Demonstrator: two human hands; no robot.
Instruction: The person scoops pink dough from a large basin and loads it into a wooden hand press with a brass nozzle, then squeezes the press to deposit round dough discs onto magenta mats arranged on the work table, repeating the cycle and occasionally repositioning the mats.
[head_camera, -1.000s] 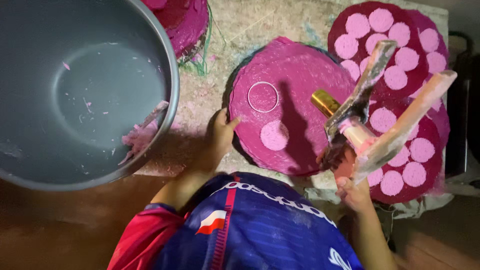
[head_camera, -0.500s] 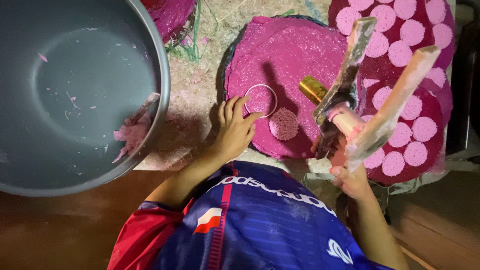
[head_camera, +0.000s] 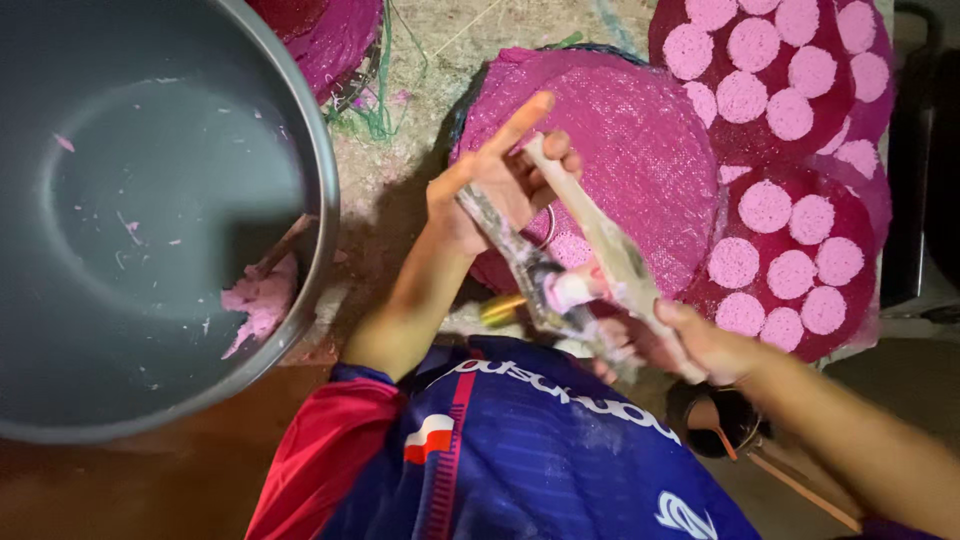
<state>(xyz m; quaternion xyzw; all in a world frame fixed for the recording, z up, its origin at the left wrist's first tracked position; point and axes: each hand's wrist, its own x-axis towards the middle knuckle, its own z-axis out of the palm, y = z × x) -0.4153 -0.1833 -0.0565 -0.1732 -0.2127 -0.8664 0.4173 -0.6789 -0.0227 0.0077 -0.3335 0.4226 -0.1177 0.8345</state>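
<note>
We see our right hand (head_camera: 690, 345) clenched around two flat, paste-smeared wooden spatulas (head_camera: 590, 235). Our left hand (head_camera: 500, 185) meets their far ends, fingers loosely curled, forefinger outstretched. Behind them lies the round, coarse-woven pink mat (head_camera: 650, 150); left stands a smooth grey metal pot (head_camera: 320, 190).

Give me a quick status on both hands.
Left hand touching flat stick over pink mat. Right hand gripping both sticks. Metal ring beneath, partly hidden.

Single head-worn view, steeply downward, close over hands (head_camera: 560, 260) and pink mats (head_camera: 650, 150).
</note>
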